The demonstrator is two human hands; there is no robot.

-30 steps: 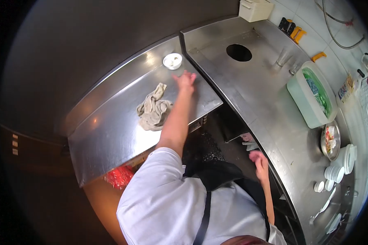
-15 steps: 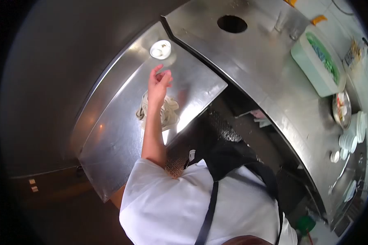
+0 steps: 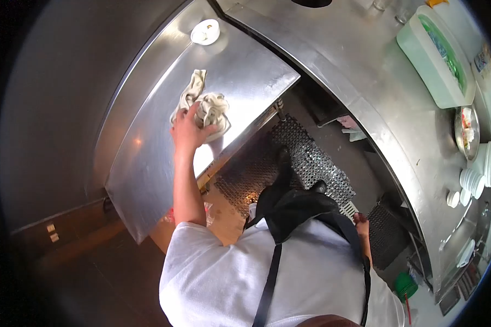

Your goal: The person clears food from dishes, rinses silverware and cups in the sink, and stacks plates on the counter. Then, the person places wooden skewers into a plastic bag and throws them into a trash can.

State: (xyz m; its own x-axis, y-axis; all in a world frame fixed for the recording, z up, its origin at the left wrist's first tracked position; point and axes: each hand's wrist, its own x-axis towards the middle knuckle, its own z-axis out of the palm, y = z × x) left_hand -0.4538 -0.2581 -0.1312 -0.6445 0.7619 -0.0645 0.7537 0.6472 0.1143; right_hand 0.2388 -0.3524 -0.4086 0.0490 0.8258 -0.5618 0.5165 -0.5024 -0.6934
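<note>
A crumpled beige cloth point(image 3: 211, 110) lies on the steel table point(image 3: 147, 180). My left hand point(image 3: 189, 131) is at the cloth's lower left edge, its fingers spread and touching the fabric, thumb toward the right. Farther up the same table stands a small white bowl point(image 3: 205, 32) with pale round items inside. My right hand point(image 3: 361, 220) hangs low beside the black apron point(image 3: 297, 210), over the floor. Its fingers are small and partly hidden, so what they hold, if anything, cannot be made out.
Across a gap runs a second steel counter point(image 3: 365, 103) with a pale green tub point(image 3: 433, 65), a metal bowl of food point(image 3: 467, 133) and stacked white dishes point(image 3: 472, 182). Perforated dark mats point(image 3: 311, 158) cover part of the floor. A green object point(image 3: 405, 285) is at the lower right.
My left hand has moved back from near the white bowl and come down onto the cloth. My right hand is lower beside the apron. The view has shifted, showing more floor.
</note>
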